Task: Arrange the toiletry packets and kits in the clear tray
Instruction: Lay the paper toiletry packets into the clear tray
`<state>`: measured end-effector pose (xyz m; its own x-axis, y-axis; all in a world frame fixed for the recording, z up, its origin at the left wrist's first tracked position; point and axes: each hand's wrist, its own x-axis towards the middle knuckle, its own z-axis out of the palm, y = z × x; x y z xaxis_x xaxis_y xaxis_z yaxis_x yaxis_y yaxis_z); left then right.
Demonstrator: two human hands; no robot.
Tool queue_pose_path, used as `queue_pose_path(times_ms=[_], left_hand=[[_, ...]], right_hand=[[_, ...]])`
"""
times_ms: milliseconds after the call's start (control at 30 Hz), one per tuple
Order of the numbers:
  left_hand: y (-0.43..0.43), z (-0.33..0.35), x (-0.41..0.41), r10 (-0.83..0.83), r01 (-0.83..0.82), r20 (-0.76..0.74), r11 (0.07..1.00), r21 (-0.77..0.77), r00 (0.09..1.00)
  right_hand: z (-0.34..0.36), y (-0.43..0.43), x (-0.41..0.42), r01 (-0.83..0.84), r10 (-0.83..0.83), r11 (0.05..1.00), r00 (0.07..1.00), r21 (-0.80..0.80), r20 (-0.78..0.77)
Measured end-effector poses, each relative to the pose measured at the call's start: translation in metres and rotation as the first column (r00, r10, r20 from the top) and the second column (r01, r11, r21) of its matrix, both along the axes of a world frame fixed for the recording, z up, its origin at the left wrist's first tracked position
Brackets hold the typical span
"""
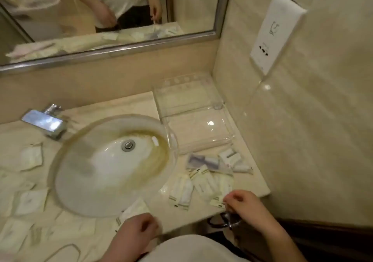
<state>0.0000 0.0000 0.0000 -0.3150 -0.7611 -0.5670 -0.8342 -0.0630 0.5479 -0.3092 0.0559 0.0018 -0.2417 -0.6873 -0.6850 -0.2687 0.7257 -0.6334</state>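
The clear tray stands in the back right corner of the marble counter, with nothing in it that I can see. In front of it lie several white toiletry packets and a purple-tinted kit bag. My right hand is at the counter's front right edge, fingers pinched on a white packet. My left hand hovers at the front edge below the sink, fingers curled, touching or just above a flat packet; the blur hides any grip.
A round sink basin with a yellowed stain fills the middle, a chrome faucet behind it. More packets lie to the left. A mirror and a wall socket plate stand behind and to the right.
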Motion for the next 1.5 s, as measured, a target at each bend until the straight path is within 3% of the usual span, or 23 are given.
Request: queue_pose_path(times_ms=[67, 200, 333, 433, 533, 633, 700, 800, 867, 967, 1067, 1333, 1500], left_hand=[[-0.013, 0.002, -0.026, 0.052, -0.058, -0.047, 0.989, -0.138, 0.998], [-0.029, -0.007, -0.074, 0.146, -0.154, -0.055, 0.964, -0.216, 0.988], [-0.03, -0.025, -0.098, 0.081, -0.022, 0.161, 0.942, -0.336, 0.984], [-0.026, -0.03, -0.103, 0.068, 0.041, 0.292, 0.935, -0.351, 0.954], [-0.024, -0.031, -0.106, 0.152, -0.08, 0.218, 0.948, -0.307, 0.964], [-0.024, -0.029, -0.101, 0.207, -0.198, 0.0, 0.934, -0.297, 0.978], [-0.023, -0.027, -0.09, 0.262, -0.299, -0.155, 0.904, -0.306, 0.952], [-0.03, -0.011, -0.072, 0.39, -0.501, -0.369, 0.818, -0.281, 0.844], [-0.04, 0.004, -0.063, 0.465, -0.6, -0.483, 0.781, -0.17, 0.742], [-0.054, 0.024, -0.052, 0.487, -0.626, -0.585, 0.778, -0.045, 0.648], [-0.065, 0.031, -0.042, 0.518, -0.635, -0.636, 0.77, 0.056, 0.572], [-0.08, 0.041, -0.031, 0.387, -0.626, -0.729, 0.777, -0.071, 0.564], [-0.087, 0.044, -0.04, 0.387, -0.58, -0.779, 0.814, 0.038, 0.494]], right_hand=[[-0.002, -0.014, 0.0, -0.002, -0.01, 0.998, 0.975, -0.057, -0.223], [-0.002, -0.042, 0.023, -0.121, 0.071, 0.989, 0.896, -0.087, -0.439], [-0.017, -0.054, 0.039, -0.359, 0.23, 0.931, 0.722, -0.07, -0.652], [-0.028, -0.056, 0.045, -0.407, 0.282, 0.913, 0.691, -0.035, -0.666], [-0.034, -0.056, 0.042, -0.35, 0.251, 0.934, 0.793, -0.078, -0.556], [-0.025, -0.058, 0.034, -0.143, 0.091, 0.969, 0.964, -0.201, -0.25], [-0.013, -0.057, 0.032, 0.02, -0.043, 0.949, 0.997, -0.315, -0.066], [0.006, -0.059, 0.034, 0.097, -0.099, 0.868, 0.995, -0.486, 0.021], [0.018, -0.062, 0.039, 0.09, -0.072, 0.828, 0.996, -0.553, 0.055], [0.033, -0.067, 0.045, 0.1, -0.03, 0.777, 0.992, -0.622, 0.122], [0.044, -0.07, 0.05, 0.145, -0.042, 0.789, 0.982, -0.596, 0.183], [0.055, -0.071, 0.061, 0.195, -0.085, 0.782, 0.974, -0.592, 0.209], [0.054, -0.075, 0.047, 0.288, -0.062, 0.754, 0.926, -0.59, 0.373]])
